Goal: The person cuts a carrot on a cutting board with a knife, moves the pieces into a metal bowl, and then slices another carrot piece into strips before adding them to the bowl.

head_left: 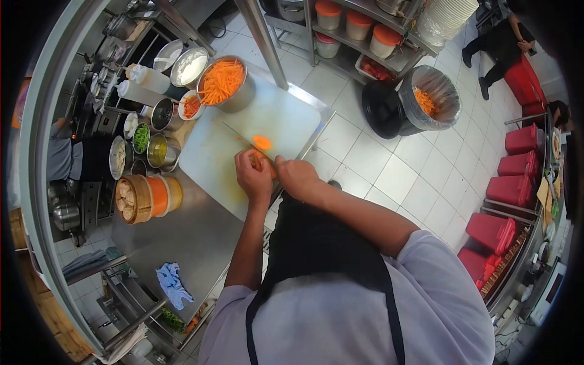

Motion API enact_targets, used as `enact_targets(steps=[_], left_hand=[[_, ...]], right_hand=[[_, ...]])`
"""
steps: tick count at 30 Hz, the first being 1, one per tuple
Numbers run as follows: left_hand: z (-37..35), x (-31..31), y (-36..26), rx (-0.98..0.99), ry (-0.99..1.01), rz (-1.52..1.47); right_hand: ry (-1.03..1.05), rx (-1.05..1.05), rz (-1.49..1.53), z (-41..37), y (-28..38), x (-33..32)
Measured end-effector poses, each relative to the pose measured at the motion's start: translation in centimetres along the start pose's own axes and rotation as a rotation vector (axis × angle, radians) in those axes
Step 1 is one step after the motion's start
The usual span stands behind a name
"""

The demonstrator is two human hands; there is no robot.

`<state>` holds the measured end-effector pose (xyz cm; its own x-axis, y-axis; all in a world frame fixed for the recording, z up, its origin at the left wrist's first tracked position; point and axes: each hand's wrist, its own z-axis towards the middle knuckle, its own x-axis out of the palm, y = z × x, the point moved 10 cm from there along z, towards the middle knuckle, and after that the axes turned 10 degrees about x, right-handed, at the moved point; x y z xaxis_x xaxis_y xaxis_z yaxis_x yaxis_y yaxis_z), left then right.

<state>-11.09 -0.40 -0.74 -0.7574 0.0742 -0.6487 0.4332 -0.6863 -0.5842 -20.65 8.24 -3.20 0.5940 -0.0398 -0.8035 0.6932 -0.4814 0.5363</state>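
On the white cutting board [204, 152], my left hand [252, 173] is closed over a carrot [263, 163], its fingers curled on top. My right hand [297, 177] is closed at the near end of a knife [236, 133], whose handle is hidden in the fist. The thin blade points away to the upper left, along the far side of my left fingers. Just beyond the blade lies a cut piece of carrot [262, 142]. A metal pot [237, 97] heaped with carrot strips [222, 81] stands at the board's far end.
Left of the board are a bowl of white paste [189, 66], chopped greens [140, 139], squeeze bottles [149, 79] and a bamboo steamer [134, 199]. A blue cloth [174, 285] lies on the steel counter. Right stands a lined bin [431, 97] with carrot scraps. Other people stand farther off.
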Motion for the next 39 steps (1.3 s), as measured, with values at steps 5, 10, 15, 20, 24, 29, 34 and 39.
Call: enact_targets(steps=[5,10,15,20,24,29,34,39], left_hand=[[-0.1,-0.1,-0.1,-0.051,-0.013,0.005],[-0.3,-0.3,0.1,-0.053,-0.013,0.023],[-0.3,-0.3,-0.1,-0.028,-0.019,0.041],[-0.5,-0.2,0.2,-0.019,-0.046,0.029],[-0.4,-0.3,0.2,-0.015,-0.05,0.052],[-0.3,0.0,0.5,-0.046,0.022,0.054],[-0.2,0.0,0.2,0.028,-0.02,0.064],[-0.2,0.0,0.3,0.006,-0.009,0.042]], right_hand=[[-0.02,-0.041,-0.018,-1.2,0.3,-1.9],[-0.04,-0.079,0.011,-4.9,0.4,-3.7],[-0.01,-0.043,0.003,-6.4,0.2,-4.3],[0.006,-0.027,0.0,-6.6,0.3,-4.4],[0.019,-0.018,-0.027,-6.6,0.3,-4.3],[0.047,0.001,-0.054,-6.3,0.4,-4.1],[0.089,0.044,-0.068,-6.1,0.7,-4.1],[0.056,0.033,-0.052,-3.8,0.8,-3.0]])
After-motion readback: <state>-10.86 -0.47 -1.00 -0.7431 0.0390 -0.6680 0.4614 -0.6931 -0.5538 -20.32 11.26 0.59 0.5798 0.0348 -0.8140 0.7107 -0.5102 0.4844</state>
